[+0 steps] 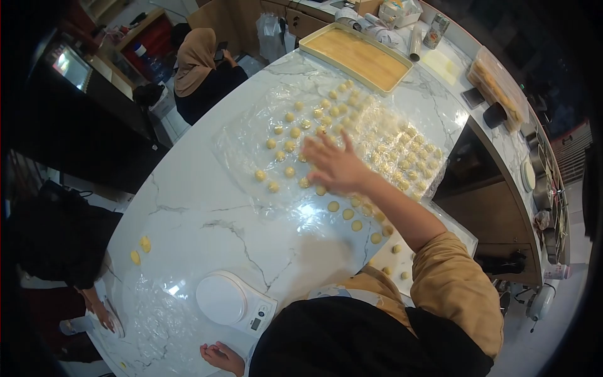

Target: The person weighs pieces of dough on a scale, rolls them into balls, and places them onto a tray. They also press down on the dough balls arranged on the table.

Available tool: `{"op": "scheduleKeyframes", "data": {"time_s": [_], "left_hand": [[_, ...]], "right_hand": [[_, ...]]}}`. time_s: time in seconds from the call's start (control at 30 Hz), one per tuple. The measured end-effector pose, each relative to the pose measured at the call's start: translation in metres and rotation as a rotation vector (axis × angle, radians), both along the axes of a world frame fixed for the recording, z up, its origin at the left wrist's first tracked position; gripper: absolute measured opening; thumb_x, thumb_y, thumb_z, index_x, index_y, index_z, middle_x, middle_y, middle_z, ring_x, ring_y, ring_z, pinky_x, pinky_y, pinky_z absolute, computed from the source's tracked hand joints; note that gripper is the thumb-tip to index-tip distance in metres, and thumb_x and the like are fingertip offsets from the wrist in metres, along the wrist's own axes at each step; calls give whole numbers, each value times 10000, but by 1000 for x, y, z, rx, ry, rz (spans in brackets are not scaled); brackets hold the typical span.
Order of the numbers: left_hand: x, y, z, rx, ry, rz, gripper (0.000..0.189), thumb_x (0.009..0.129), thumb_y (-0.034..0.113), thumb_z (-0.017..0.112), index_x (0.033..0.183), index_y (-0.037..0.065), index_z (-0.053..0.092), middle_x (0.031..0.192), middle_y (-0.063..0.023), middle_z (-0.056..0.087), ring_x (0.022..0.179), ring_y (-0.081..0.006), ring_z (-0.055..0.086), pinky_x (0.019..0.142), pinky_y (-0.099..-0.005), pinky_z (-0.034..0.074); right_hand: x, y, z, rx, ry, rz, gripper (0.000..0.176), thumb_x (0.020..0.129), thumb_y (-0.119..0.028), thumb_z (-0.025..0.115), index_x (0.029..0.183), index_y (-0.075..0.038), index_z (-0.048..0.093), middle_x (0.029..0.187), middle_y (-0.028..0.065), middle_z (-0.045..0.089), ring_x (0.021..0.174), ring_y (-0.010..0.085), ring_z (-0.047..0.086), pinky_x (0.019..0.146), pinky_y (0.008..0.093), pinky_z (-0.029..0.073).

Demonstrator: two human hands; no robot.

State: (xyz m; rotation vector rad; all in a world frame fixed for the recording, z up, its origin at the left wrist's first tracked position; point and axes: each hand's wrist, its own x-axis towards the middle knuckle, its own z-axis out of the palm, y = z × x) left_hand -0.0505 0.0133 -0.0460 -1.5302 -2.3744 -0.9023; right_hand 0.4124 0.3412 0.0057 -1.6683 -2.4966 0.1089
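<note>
My right hand [339,164] reaches over rows of small round dough balls [289,171] on the marble table, its fingers spread, with nothing seen in it. Clear plastic film [251,138] lies among the balls and covers many on the right side. Whether my fingers touch the balls or film cannot be made out. At the near edge, my left hand [221,357] rests by a white digital kitchen scale [221,298], its fingers loosely bent and nothing visible in them. The scale's round plate has nothing on it. More dough balls [396,249] lie on a pale surface beside my right sleeve.
A shallow rectangular tray [355,56] with a yellow-brown base stands at the far edge. Crumpled plastic film [166,320] and two yellow pieces [145,244] lie at left. A co-worker's hand [100,314] rests at the left edge; another person [204,75] sits beyond the table.
</note>
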Motion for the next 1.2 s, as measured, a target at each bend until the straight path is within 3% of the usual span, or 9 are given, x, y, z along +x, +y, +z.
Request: {"op": "scheduleKeyframes", "data": {"time_s": [0.2,0.3,0.37,0.47,0.57,0.83,0.97,1.13,1.2], "left_hand": [[-4,-2,-6,-9,-7,31,335,874,258,550,681,19,415,966,-207,466,852,-306,500,759,-392,412],[-34,-12,-28,26,120,-28,338,872,263,551,675,26,412,978,-202,470,802,-286,497,734,-394,417],[-52,-21,-45,40,164,-65,338,872,262,549,671,30,409,981,-199,473,774,-276,494,719,-393,420],[-73,-32,-66,36,182,-52,311,870,248,550,696,12,447,984,-178,476,696,-219,488,644,-356,429],[-108,-37,-95,57,-52,2,286,870,245,548,775,-20,495,1023,-155,472,624,-155,461,567,-305,413],[-100,-15,-88,59,80,-87,285,871,246,546,786,-22,496,1030,-154,470,621,-153,457,564,-302,411],[-96,-5,-86,59,98,-103,285,871,246,545,792,-24,497,1034,-154,469,620,-152,454,563,-301,409],[-102,-3,-84,60,116,-123,286,872,247,543,799,-26,497,1039,-153,468,618,-150,452,561,-299,408],[-102,1,-87,64,121,-123,286,872,247,542,801,-26,498,1041,-153,468,617,-150,450,560,-298,407]], "right_hand": [[98,86,-4,1,102,-481,583,945,-494,303,1452,-232,185,1512,29,183,1403,197,115,1079,563,-75],[145,101,-7,94,150,-530,479,940,-340,372,1387,-168,366,1408,80,400,1319,216,345,1089,525,152],[167,109,5,-15,497,-587,368,880,-145,444,1226,-104,563,1165,126,609,1106,245,562,962,389,405],[191,113,18,190,466,-552,311,822,-56,484,1087,-60,648,982,141,676,925,258,641,802,301,492],[233,92,41,41,480,-629,320,835,-100,539,1142,-83,625,1055,107,662,948,224,624,822,310,467],[294,-56,14,-47,721,-833,337,894,-292,591,1154,-80,621,983,105,672,927,196,613,839,292,451],[266,-94,-19,354,633,-685,306,896,-258,580,1178,-148,618,1184,142,585,1052,238,557,925,306,405],[233,-111,-32,30,160,-794,470,967,-475,226,1374,-310,393,1492,-17,254,1403,228,109,1068,537,-9],[232,-102,-27,85,104,-780,464,966,-478,230,1376,-324,385,1496,-9,243,1402,245,106,1070,538,-3]]}}
